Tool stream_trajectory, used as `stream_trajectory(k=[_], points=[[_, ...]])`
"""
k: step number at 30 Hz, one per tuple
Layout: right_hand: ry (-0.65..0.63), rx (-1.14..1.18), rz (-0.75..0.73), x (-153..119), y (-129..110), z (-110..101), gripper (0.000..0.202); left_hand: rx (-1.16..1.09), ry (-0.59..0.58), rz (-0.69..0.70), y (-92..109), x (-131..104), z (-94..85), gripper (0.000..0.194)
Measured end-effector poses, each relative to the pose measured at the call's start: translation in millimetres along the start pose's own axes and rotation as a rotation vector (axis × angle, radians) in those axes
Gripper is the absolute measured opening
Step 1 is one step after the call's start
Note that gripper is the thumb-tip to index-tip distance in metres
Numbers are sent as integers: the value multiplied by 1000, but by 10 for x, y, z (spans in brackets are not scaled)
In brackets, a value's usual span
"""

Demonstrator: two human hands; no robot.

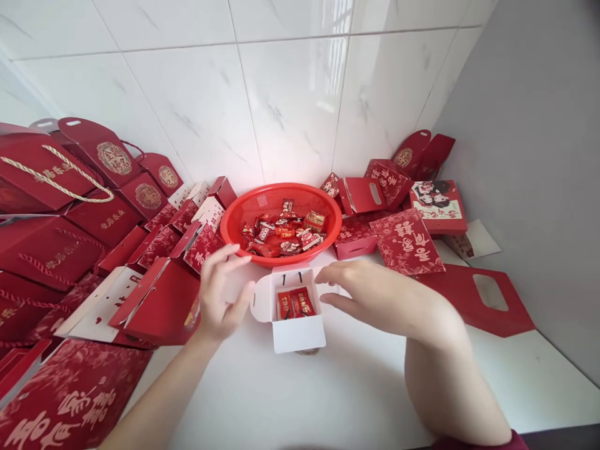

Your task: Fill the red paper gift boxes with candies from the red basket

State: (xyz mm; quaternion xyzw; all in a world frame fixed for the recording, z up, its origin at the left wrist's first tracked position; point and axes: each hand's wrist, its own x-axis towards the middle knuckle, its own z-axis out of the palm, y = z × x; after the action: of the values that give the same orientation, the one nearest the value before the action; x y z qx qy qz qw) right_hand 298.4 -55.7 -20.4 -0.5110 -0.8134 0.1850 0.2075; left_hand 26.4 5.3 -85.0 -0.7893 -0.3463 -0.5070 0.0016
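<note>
An open white box (299, 334) stands on the white table, its flaps spread outward. Inside it lie red candy packets (296, 302). To the left of the box is my left hand (224, 297), fingers apart and holding nothing. My right hand (359, 289) hovers at the box's right flap, palm down, thumb and fingers apart with nothing visible between them; whether it touches the flap is unclear. Just behind the box sits a red plastic basket (229, 228) with assorted wrapped candies (285, 232) in it.
Red gift boxes and bags (42, 250) crowd the left side. More red boxes (359, 195), a patterned box (407, 242) and a flat red carton with an oval window (469, 312) are on the right. A tiled wall (290, 106) rises behind the table (290, 400).
</note>
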Motion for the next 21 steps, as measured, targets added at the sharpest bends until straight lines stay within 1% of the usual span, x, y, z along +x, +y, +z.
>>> stream_trajectory(k=[3,5,6,7,8,9,11,13,15,17,19,21], points=[[28,-78,71,-164,156,-139,25,126,-6,22,19,452,23,34],[101,-130,128,-254,242,-211,26,179,-45,-7,-59,795,116,35],[141,-155,156,-291,276,-236,25,203,-102,-51,-134,967,182,35],[174,-172,179,-323,306,-256,25,220,-185,-122,-231,1131,257,35],[194,-181,199,-351,330,-272,24,265,-297,-215,-346,1281,338,36],[204,-182,215,-374,349,-285,24,350,-450,-304,-472,1412,421,38],[206,-179,236,-409,372,-308,24,414,-585,-383,-727,1601,584,36],[214,-183,252,-432,380,-326,23,457,-742,-444,-948,1695,728,29],[237,-186,263,-444,380,-338,23,474,-928,-479,-1113,1718,845,31],[249,-179,276,-443,376,-339,23,490,-1089,-500,-1227,1705,936,34],[236,-165,287,-434,368,-335,24,512,-1196,-506,-1305,1680,1008,34],[220,-164,289,-421,359,-333,23,531,-1262,-501,-1360,1650,1068,33]])
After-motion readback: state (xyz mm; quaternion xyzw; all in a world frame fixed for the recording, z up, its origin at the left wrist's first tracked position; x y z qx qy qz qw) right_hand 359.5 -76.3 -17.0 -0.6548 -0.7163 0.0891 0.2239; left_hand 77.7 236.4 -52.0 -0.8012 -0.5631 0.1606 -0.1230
